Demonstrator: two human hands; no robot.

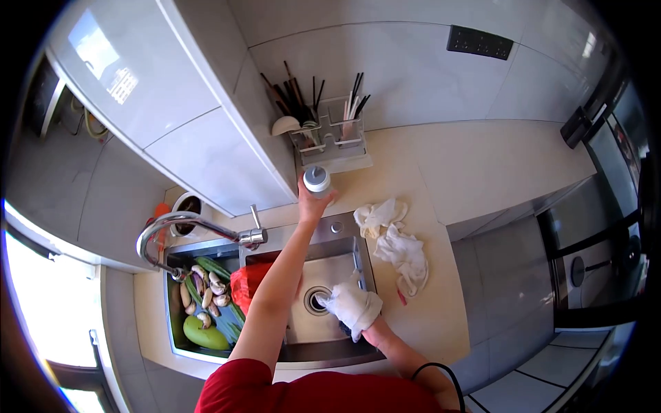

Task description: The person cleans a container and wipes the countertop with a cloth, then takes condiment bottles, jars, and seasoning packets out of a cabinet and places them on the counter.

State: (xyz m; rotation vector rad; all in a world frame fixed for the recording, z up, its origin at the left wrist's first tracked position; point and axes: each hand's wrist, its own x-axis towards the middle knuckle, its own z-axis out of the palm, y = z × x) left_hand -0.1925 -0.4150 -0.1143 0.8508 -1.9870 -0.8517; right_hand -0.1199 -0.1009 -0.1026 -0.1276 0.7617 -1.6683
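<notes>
My left hand (314, 205) reaches over the back of the sink, its fingers wrapped round a white bottle (317, 179) with a grey cap. It holds the bottle upright near the counter behind the sink. My right hand (351, 306) wears a loose white glove and hangs over the right basin (317, 272). Its gloved fingers look apart, and I see nothing held in them. A small dark thing shows partly beneath this hand; I cannot make out what it is. Crumpled white cloths or gloves (403, 255) lie on the counter to its right.
The left basin holds a green melon-like vegetable (205, 334), garlic and long green vegetables. A red plastic bag (249, 286) sits between the basins. The faucet (200, 219) arches over the left side. Behind stands a utensil rack (334, 141) with chopsticks. A wall panel (241, 165) rises at left.
</notes>
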